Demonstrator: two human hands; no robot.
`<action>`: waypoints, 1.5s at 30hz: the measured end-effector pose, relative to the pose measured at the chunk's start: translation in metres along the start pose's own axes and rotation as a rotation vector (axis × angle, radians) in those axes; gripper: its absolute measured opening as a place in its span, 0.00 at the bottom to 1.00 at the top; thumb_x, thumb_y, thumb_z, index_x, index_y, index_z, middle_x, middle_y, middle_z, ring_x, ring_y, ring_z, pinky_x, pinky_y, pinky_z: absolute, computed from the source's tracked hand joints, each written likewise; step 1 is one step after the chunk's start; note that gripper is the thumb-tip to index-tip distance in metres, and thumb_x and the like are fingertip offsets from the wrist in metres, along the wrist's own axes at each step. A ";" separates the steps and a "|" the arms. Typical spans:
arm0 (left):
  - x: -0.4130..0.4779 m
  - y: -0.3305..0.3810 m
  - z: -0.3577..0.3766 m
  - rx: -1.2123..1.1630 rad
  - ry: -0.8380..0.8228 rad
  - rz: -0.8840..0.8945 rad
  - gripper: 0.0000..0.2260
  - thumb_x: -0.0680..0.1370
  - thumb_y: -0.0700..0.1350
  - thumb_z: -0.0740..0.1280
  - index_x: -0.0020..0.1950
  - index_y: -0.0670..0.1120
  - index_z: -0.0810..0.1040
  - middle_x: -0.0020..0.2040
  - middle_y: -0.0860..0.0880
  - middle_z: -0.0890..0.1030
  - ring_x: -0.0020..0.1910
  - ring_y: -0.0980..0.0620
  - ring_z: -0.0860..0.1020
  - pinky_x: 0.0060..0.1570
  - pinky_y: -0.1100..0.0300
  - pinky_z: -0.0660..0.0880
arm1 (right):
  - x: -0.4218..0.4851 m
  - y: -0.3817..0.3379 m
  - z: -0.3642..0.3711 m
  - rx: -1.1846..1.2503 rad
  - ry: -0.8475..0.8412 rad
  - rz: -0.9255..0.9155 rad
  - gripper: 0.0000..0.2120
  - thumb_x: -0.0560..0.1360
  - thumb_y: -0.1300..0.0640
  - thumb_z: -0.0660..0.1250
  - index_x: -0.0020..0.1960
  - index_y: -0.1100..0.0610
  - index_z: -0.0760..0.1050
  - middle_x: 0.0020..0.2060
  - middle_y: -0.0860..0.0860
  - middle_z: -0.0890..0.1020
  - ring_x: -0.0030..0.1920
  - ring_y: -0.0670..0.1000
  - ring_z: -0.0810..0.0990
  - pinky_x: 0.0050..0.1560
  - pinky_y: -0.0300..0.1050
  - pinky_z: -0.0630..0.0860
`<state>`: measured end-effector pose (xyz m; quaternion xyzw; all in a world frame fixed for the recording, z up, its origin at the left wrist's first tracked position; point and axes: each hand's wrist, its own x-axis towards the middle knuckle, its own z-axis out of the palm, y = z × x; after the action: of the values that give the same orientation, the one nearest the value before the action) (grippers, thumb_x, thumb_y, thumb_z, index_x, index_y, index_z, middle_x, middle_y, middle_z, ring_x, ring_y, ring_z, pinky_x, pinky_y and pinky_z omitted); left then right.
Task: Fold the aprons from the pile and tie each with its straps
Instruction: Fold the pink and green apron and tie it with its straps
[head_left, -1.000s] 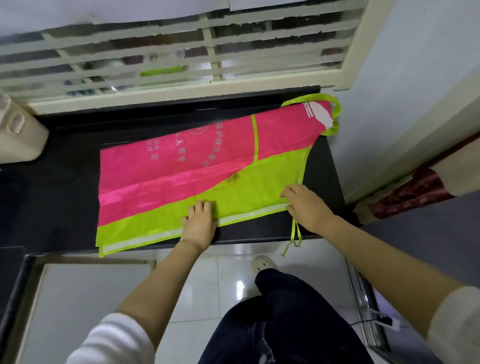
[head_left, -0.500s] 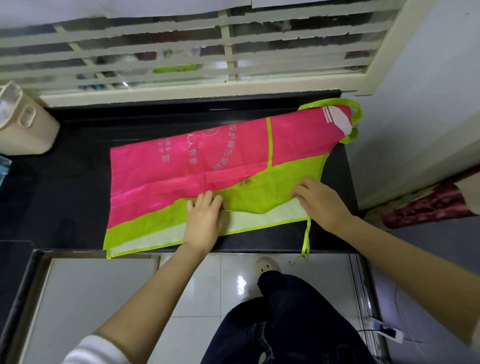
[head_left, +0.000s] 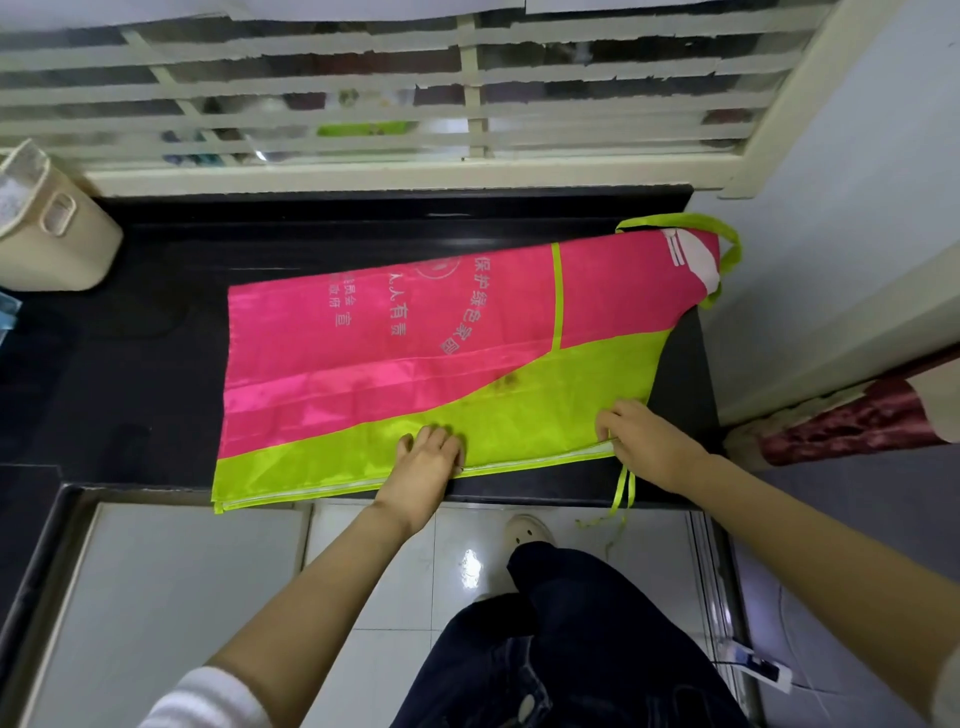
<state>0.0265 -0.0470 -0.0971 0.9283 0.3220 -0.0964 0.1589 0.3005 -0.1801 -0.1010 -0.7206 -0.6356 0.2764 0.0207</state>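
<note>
While the apron (head_left: 415, 353) lay folded lengthwise along the bench's (head_left: 130, 364) front edge, the left hand (head_left: 428, 460) pressed it with flat fingers (head_left: 432, 435); the right hand's (head_left: 647, 441) hold at its corner was unclear; the straps (head_left: 622, 491) hung untied, more folding likely remaining.

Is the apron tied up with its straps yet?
No, the apron lies spread flat on the black ledge, and a green strap dangles loose over the front edge below the right hand.

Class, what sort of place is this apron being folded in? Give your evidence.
Probably a room in a home: a barred window above a dark stone ledge, a tiled floor, and a patterned curtain at the right.
</note>
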 end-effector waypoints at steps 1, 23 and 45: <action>0.000 0.001 0.000 0.023 -0.002 0.001 0.12 0.75 0.32 0.61 0.53 0.47 0.70 0.54 0.49 0.69 0.58 0.48 0.65 0.65 0.49 0.60 | -0.001 -0.001 -0.002 0.028 -0.001 0.016 0.09 0.75 0.69 0.58 0.53 0.61 0.72 0.46 0.50 0.66 0.46 0.48 0.65 0.42 0.39 0.61; -0.020 0.026 0.006 0.359 -0.023 0.097 0.17 0.70 0.41 0.70 0.56 0.42 0.69 0.54 0.45 0.75 0.50 0.45 0.73 0.49 0.53 0.72 | -0.026 -0.016 -0.001 -0.184 -0.062 0.021 0.11 0.78 0.48 0.62 0.53 0.56 0.71 0.48 0.47 0.65 0.58 0.49 0.67 0.42 0.35 0.63; -0.050 0.029 0.002 0.364 -0.239 -0.164 0.44 0.72 0.32 0.66 0.77 0.44 0.40 0.77 0.40 0.43 0.74 0.38 0.51 0.68 0.41 0.59 | -0.038 -0.081 0.046 -0.385 -0.135 0.101 0.42 0.75 0.71 0.60 0.76 0.57 0.34 0.76 0.54 0.37 0.76 0.57 0.40 0.75 0.51 0.47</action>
<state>0.0061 -0.0975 -0.0785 0.8945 0.3526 -0.2745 0.0174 0.2058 -0.2145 -0.0952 -0.7221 -0.6396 0.1982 -0.1737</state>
